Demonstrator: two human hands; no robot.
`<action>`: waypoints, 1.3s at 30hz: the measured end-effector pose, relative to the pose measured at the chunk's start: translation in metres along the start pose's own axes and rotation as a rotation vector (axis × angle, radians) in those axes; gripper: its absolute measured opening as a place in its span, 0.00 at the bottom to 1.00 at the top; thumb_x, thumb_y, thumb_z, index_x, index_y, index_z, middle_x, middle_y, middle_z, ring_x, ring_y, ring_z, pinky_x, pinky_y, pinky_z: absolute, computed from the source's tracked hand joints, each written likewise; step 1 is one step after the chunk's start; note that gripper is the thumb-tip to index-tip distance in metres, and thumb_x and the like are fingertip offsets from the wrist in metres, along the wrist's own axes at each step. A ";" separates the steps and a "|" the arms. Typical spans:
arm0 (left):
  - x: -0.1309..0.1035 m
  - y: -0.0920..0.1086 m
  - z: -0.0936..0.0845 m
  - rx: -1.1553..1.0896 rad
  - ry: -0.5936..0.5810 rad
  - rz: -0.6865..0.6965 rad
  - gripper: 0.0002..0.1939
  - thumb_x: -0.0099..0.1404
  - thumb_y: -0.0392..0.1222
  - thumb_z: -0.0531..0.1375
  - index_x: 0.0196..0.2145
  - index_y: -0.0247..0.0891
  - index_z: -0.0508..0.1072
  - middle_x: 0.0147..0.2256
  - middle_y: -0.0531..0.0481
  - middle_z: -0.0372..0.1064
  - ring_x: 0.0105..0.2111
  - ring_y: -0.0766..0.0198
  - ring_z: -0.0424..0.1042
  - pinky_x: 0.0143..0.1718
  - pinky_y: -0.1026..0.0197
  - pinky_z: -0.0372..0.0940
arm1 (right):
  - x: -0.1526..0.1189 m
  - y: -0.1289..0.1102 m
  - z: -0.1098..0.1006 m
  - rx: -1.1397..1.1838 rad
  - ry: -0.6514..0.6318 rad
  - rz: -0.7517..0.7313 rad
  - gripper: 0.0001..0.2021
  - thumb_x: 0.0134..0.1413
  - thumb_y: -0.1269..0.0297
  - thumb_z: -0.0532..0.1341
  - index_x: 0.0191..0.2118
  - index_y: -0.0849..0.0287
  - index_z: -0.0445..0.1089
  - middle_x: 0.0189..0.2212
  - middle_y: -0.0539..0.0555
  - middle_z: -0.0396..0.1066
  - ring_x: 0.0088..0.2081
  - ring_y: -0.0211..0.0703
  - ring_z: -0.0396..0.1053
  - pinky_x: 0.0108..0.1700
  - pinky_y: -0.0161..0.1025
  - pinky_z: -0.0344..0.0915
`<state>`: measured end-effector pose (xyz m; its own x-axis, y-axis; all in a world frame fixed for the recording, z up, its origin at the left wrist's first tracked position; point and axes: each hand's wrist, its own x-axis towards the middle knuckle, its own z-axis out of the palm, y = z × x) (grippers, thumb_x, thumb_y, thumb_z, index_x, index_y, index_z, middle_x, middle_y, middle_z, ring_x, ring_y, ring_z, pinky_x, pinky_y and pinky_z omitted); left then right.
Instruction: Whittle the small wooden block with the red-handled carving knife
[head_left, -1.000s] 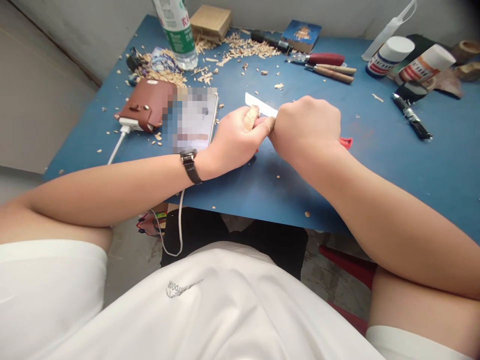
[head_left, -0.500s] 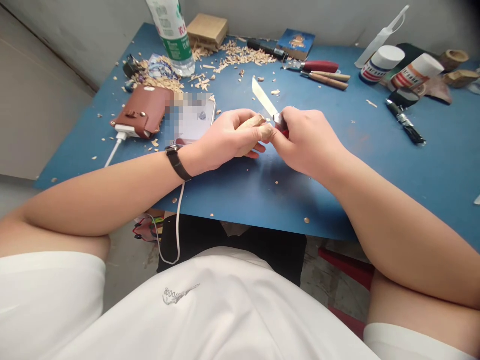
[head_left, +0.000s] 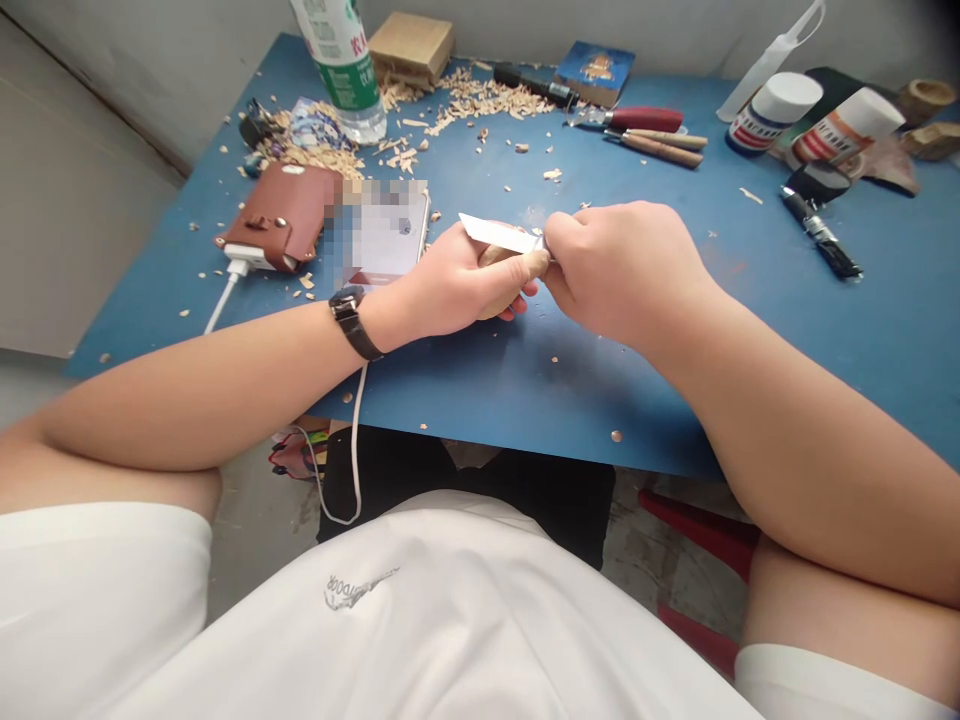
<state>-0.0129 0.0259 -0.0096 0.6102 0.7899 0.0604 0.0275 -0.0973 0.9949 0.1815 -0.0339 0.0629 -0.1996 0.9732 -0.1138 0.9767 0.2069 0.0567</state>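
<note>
My left hand [head_left: 457, 280] is wrapped round a small pale piece of wood [head_left: 491, 257], mostly hidden by the fingers. My right hand [head_left: 626, 270] is closed on a knife, whose handle lies hidden in the fist. The knife's blade [head_left: 499, 234] points left, over the wood and the base of my left fingers. Both hands meet above the blue table [head_left: 465, 385]. Whether the blade touches the wood, I cannot tell.
Behind the hands lie wood shavings [head_left: 495, 98], carving tools [head_left: 652, 135] and a wooden block [head_left: 411, 45]. A bottle [head_left: 349, 80], a brown leather case [head_left: 281, 210] and a phone [head_left: 390, 235] are at left. Paint jars [head_left: 780, 105] and a black brush [head_left: 825, 240] are at right.
The blade has swung down to the left, from pointing up and away to lying over the wood. My right hand has turned with it, while my left hand still grips the wood.
</note>
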 end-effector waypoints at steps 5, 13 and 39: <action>0.001 0.000 -0.002 0.001 -0.004 0.002 0.29 0.76 0.63 0.86 0.38 0.41 0.79 0.35 0.49 0.83 0.35 0.60 0.88 0.33 0.63 0.81 | 0.000 -0.002 0.000 0.029 0.008 0.004 0.15 0.84 0.60 0.58 0.59 0.54 0.82 0.51 0.66 0.89 0.50 0.62 0.84 0.47 0.49 0.64; -0.002 0.007 0.008 0.036 0.022 0.005 0.38 0.68 0.71 0.90 0.31 0.44 0.74 0.22 0.57 0.67 0.33 0.59 0.86 0.34 0.60 0.81 | 0.003 -0.008 -0.005 -0.165 -0.100 0.012 0.18 0.84 0.68 0.57 0.68 0.61 0.79 0.54 0.68 0.88 0.53 0.66 0.87 0.44 0.46 0.57; 0.003 -0.016 0.013 0.147 0.049 0.251 0.45 0.73 0.86 0.79 0.27 0.52 0.62 0.26 0.50 0.66 0.30 0.57 0.68 0.33 0.48 0.66 | -0.005 -0.008 -0.014 -0.044 -0.066 0.076 0.17 0.78 0.74 0.63 0.60 0.60 0.88 0.55 0.67 0.89 0.59 0.68 0.88 0.54 0.50 0.74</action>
<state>-0.0009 0.0218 -0.0263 0.5735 0.7582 0.3102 -0.0027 -0.3769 0.9262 0.1734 -0.0392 0.0771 -0.1179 0.9780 -0.1722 0.9841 0.1382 0.1112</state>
